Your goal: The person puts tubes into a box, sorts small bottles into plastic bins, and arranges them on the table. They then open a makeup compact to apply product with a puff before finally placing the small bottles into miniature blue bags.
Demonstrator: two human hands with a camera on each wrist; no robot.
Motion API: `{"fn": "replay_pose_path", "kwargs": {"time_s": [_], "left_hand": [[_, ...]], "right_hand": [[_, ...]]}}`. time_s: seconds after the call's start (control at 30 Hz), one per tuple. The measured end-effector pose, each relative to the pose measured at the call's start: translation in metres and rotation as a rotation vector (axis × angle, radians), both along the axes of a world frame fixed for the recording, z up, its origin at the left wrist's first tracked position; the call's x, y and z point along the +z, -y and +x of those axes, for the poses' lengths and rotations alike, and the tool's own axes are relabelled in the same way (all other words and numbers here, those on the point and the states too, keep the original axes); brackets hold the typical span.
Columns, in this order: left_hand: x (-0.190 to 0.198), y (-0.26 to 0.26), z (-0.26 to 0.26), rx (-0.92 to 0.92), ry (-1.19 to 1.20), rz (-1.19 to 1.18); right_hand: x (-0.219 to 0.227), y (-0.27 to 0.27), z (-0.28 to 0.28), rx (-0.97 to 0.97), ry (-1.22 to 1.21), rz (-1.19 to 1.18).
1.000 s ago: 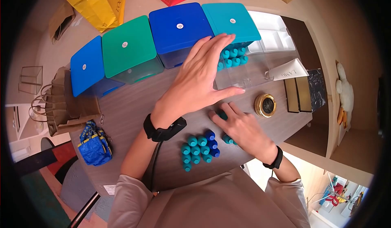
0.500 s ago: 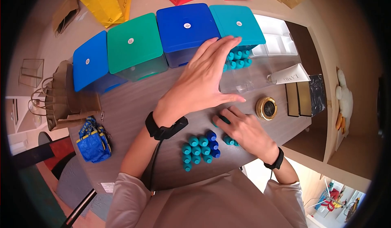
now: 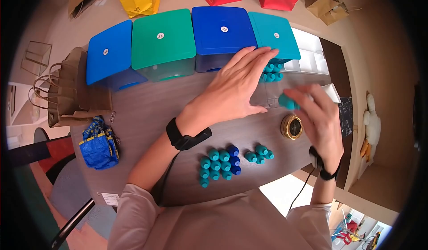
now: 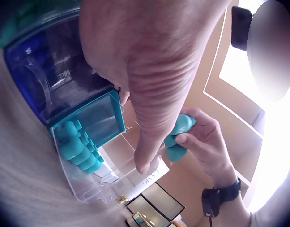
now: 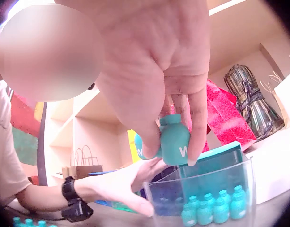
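My right hand (image 3: 320, 120) holds small teal bottles (image 5: 175, 142) between thumb and fingers, raised by the front of a clear box (image 4: 81, 191). The box's teal lid (image 3: 275, 35) is tilted up, with the fingertips of my left hand (image 3: 232, 89) at its front edge. The left fingers are straight and the thumb (image 4: 144, 158) is spread apart, over the box's opening. Inside the box stand several teal bottles (image 5: 213, 210). On the table are a larger group of teal bottles (image 3: 215, 165) beside three dark blue bottles (image 3: 234, 161), and a smaller teal group (image 3: 260, 154).
Three more lidded boxes, dark blue (image 3: 224, 29), green (image 3: 163, 38) and light blue (image 3: 109, 53), line the back. Right of my hands sit a round gold tin (image 3: 292, 127) and a white tube (image 3: 331, 92). A white tray (image 3: 310, 53) lies behind. Paper bags (image 3: 73, 87) stand left.
My right hand has risen from the table beside the smaller teal group, moving forward and right to the box with bottles in its fingers. The left hand stays at the lid; the head view has shifted.
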State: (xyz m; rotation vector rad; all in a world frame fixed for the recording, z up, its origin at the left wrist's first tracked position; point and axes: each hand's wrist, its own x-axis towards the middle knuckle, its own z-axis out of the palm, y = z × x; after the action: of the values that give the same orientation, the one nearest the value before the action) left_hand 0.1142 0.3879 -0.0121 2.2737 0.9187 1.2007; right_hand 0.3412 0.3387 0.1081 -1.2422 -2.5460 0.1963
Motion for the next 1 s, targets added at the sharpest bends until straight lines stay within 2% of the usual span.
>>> {"fn": "replay_pose_path", "kwargs": {"time_s": [0.1, 0.17, 0.23, 0.3, 0.5, 0.73, 0.93, 1.0], "left_hand": [[0.000, 0.000, 0.000, 0.008, -0.020, -0.007], [-0.001, 0.000, -0.001, 0.001, -0.014, -0.009], [-0.001, 0.000, -0.001, -0.001, -0.012, -0.011], [-0.001, 0.000, -0.001, -0.007, -0.009, -0.015], [-0.002, -0.001, 0.000, -0.008, 0.003, -0.022], [0.000, -0.001, 0.000, -0.015, 0.012, -0.026], [-0.001, 0.000, 0.000, -0.010, 0.001, -0.048], [-0.001, 0.000, 0.000, -0.012, 0.002, -0.047]], "right_hand": [[-0.015, -0.036, 0.004, 0.049, -0.023, -0.017], [-0.023, -0.052, 0.000, 0.083, 0.105, -0.116], [-0.025, -0.063, -0.006, 0.101, 0.153, -0.192], [-0.037, -0.073, -0.005, 0.197, 0.186, -0.276], [-0.052, -0.089, -0.005, 0.240, 0.236, -0.329], [-0.060, -0.092, -0.004, 0.240, 0.417, -0.293], [-0.072, -0.094, 0.004, 0.351, 0.478, -0.169], [-0.072, -0.095, 0.009, 0.444, 0.410, -0.068]]}}
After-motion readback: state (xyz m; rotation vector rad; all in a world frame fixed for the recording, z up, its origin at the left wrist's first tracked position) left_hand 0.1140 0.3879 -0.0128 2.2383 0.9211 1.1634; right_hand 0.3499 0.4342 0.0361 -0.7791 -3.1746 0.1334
